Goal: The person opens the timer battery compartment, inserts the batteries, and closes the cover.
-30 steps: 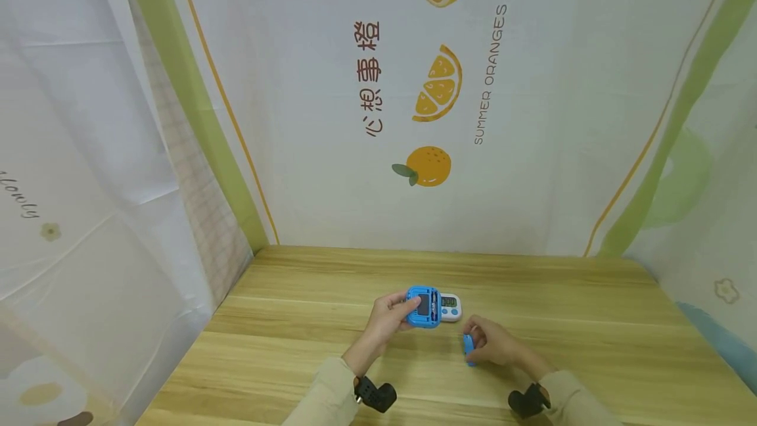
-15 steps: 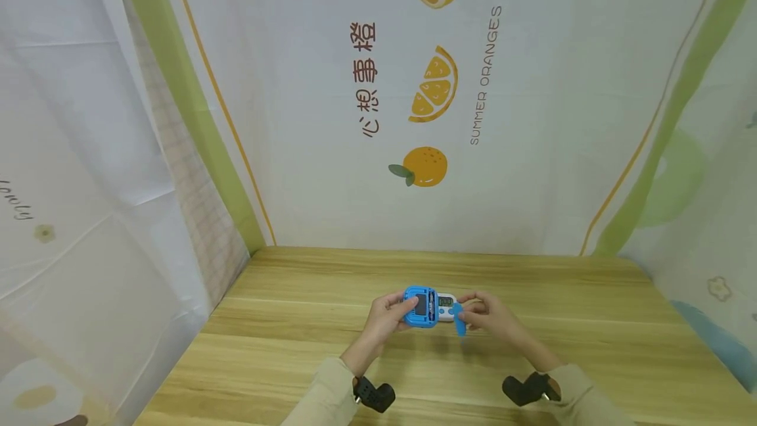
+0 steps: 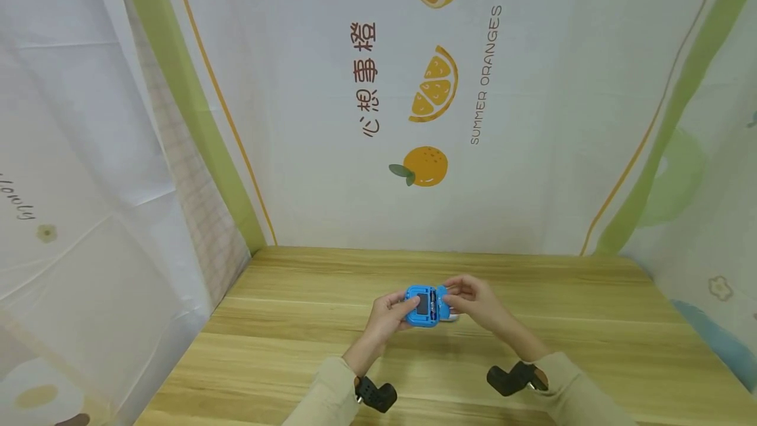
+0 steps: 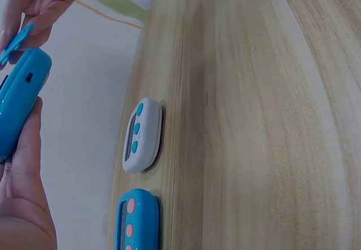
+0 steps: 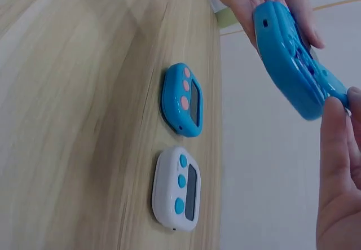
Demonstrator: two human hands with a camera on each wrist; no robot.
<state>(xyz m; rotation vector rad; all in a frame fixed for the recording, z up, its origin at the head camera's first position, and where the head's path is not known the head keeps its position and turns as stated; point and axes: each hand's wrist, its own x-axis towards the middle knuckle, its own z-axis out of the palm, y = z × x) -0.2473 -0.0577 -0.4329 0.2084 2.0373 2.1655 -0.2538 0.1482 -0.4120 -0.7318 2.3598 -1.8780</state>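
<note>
In the head view my left hand (image 3: 384, 322) holds a blue digital timer (image 3: 414, 321) with its back turned up, thumb across the back. Its battery slot lies uncovered, with a dark battery (image 3: 433, 306) inside. Between thumb and fingers my right hand (image 3: 481, 304) pinches the small blue battery cover (image 3: 445, 311), right at the slot's edge. The right wrist view has the cover (image 5: 333, 86) angled against the timer (image 5: 287, 64). The left wrist view puts the cover (image 4: 17, 44) just over the end of the timer's casing (image 4: 25, 95).
Below the hands, a white timer with blue buttons (image 5: 176, 189) and another blue timer with pink buttons (image 5: 181, 100) lie on the wooden table (image 3: 284, 347). The held timer hides the blue one in the head view. A printed curtain (image 3: 331, 202) stands behind the table.
My right hand has picked the battery cover up from low on the right and brought it up and left to the held timer. The left hand stays nearly where it was.
</note>
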